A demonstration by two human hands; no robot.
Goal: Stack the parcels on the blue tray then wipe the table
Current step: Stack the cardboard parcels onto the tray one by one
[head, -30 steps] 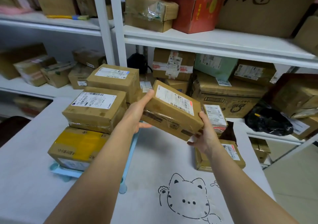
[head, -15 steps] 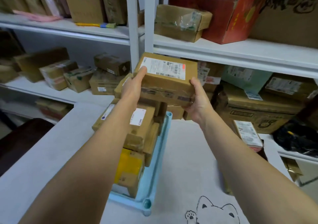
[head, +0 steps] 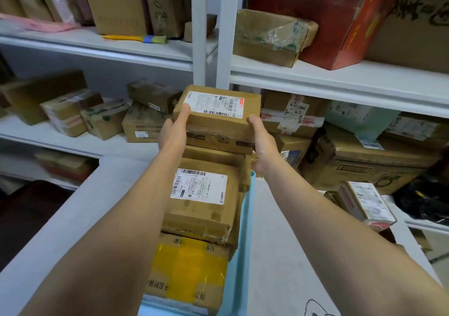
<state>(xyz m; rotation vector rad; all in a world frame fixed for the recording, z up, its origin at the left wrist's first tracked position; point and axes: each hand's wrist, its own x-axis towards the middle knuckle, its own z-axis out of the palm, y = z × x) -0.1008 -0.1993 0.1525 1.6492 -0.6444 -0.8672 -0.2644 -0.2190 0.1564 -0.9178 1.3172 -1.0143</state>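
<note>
- Parcels first: nearest on the blue tray (head: pixel 243 262) sits a yellow-taped parcel (head: pixel 192 272), the tray resting on the white table (head: pixel 286 255).
- On top of it lies a labelled brown parcel (head: pixel 206 201), with another box just beyond it.
- Farther on, the top parcel (head: pixel 218 116) sits at the far end of the stack, gripped from both sides.
- Left hand (head: pixel 173 131) clasps its left edge, thumb on the label; right hand (head: pixel 261 140) wraps its right edge.
- Right of the tray, a loose parcel (head: pixel 366 201) waits; white shelves (head: pixel 340 84) of boxes stand beyond.

Both hands (head: pixel 173 131) (head: pixel 261 140) grip a labelled parcel (head: pixel 218 116) atop the stack (head: pixel 204 201).
</note>
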